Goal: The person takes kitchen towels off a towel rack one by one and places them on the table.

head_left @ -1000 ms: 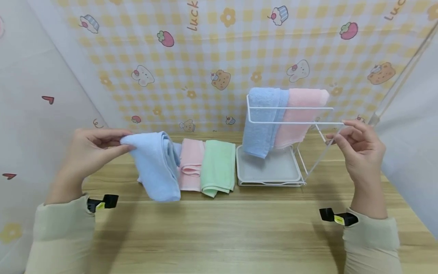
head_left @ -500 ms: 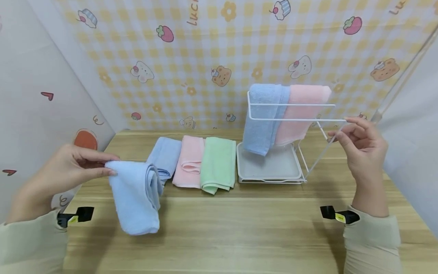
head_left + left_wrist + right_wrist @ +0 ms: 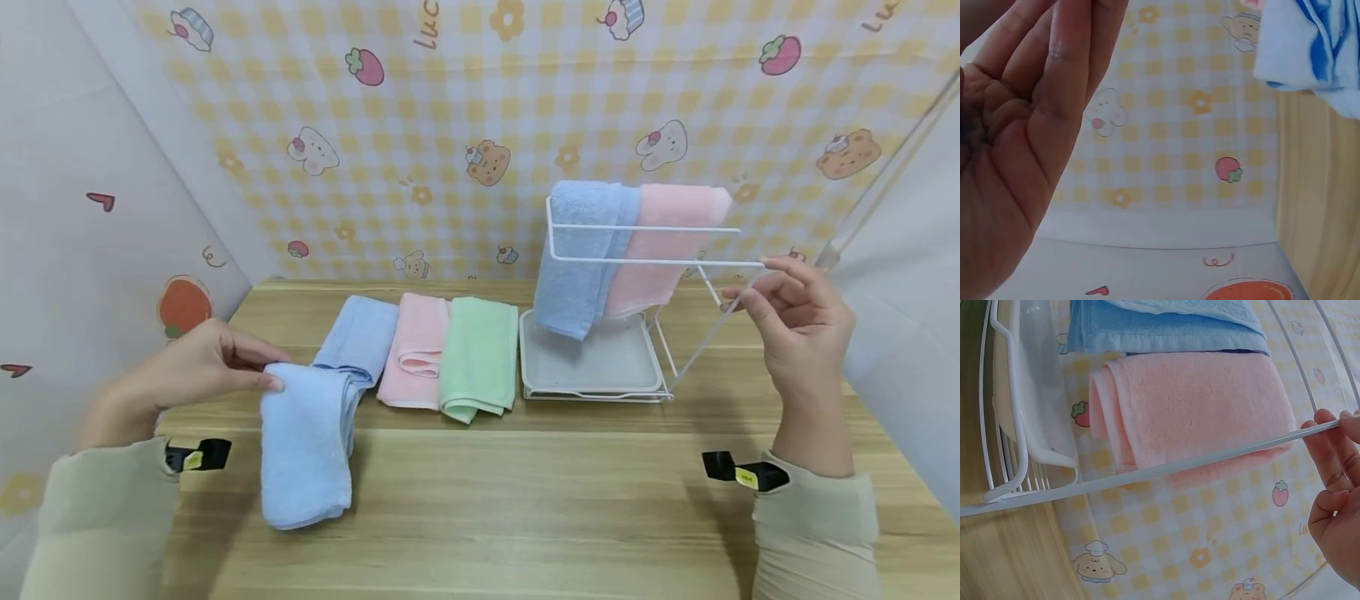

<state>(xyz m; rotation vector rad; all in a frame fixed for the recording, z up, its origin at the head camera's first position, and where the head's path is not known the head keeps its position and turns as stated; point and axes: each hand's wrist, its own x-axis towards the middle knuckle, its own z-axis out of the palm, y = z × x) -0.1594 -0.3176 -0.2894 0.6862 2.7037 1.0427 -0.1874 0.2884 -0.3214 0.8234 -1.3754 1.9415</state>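
Observation:
In the head view, my left hand [image 3: 213, 371] pinches a light blue towel [image 3: 303, 450] by its upper left corner. The folded towel hangs low over the table's left part, its top beside another blue towel [image 3: 360, 333] that lies folded. At the right, my right hand [image 3: 806, 325] pinches the upper front corner of a white wire rack [image 3: 652, 262] between thumb and fingers. Over the rack's rear top bar hang a blue towel [image 3: 577, 275] and a pink towel [image 3: 667, 250], side by side. The right wrist view shows the fingers [image 3: 1335, 450] at the slanting wire.
A folded pink towel [image 3: 412, 392] and a green towel [image 3: 480, 354] lie between the blue one and the rack. A pale tray [image 3: 588, 375] sits in the rack's base. Behind the wooden table [image 3: 525, 508] hangs a yellow checked cloth [image 3: 420, 108].
My left hand has carried the light blue towel left and toward the table's front, then slightly back right, uncovering the blue towel lying there. The right hand keeps its hold on the rack.

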